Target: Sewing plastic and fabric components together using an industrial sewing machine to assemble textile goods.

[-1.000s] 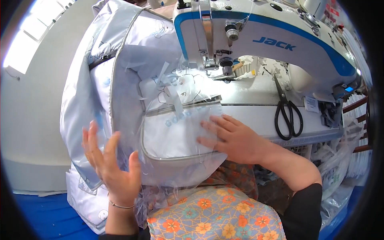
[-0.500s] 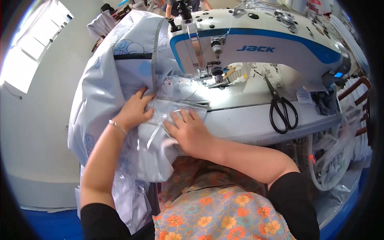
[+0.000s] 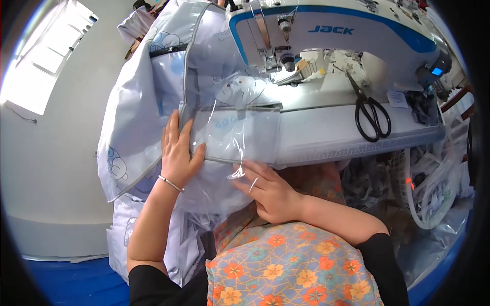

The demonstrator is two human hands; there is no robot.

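Plastic sheet [image 3: 232,138] between left grip [image 3: 177,155] and right grip [image 3: 273,193], over fabric [image 3: 133,109].

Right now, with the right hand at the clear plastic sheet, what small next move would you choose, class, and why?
I would probably smooth the clear plastic sheet flat with the right hand: bright creases run down it toward those fingers, so it seems uneven. The left hand, spread on the pale fabric, could steady the work.

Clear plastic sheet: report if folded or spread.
Mostly spread, though wrinkled: the clear plastic sheet lies over grey-trimmed pale fabric, which shows through.
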